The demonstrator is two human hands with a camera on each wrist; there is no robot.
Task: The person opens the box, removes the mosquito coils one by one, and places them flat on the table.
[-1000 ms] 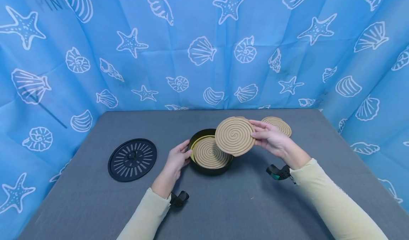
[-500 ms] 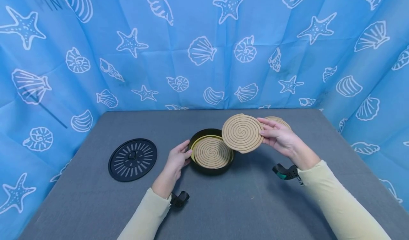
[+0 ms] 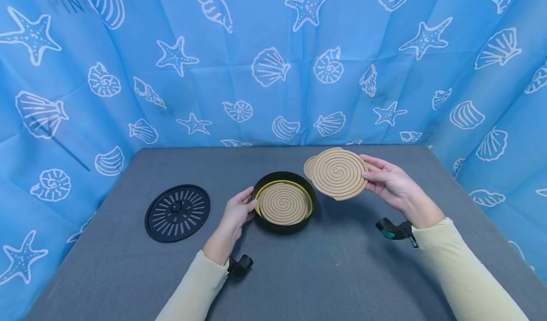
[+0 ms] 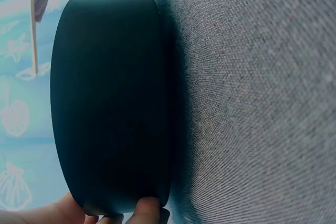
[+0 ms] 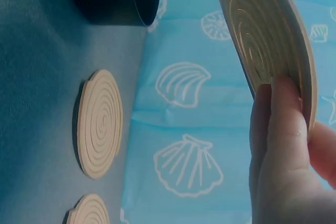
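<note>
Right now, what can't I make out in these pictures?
Left wrist view: the inside of the round black container, hidden by its own wall.
Head view: anything beneath the flat tan spiral coil inside it, covered by that coil.
Head view: most of a second tan coil on the grey table, behind the held tan coil.
Right wrist view: part of the lowest tan coil, cut off by the bottom edge.

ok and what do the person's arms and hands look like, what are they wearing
The left hand and right hand are bare, with no gloves. Pale yellow long sleeves end near the wrists. A curved black attachment juts out by each cuff: the left attachment looks plain black, while the right attachment has a green patch.
</note>
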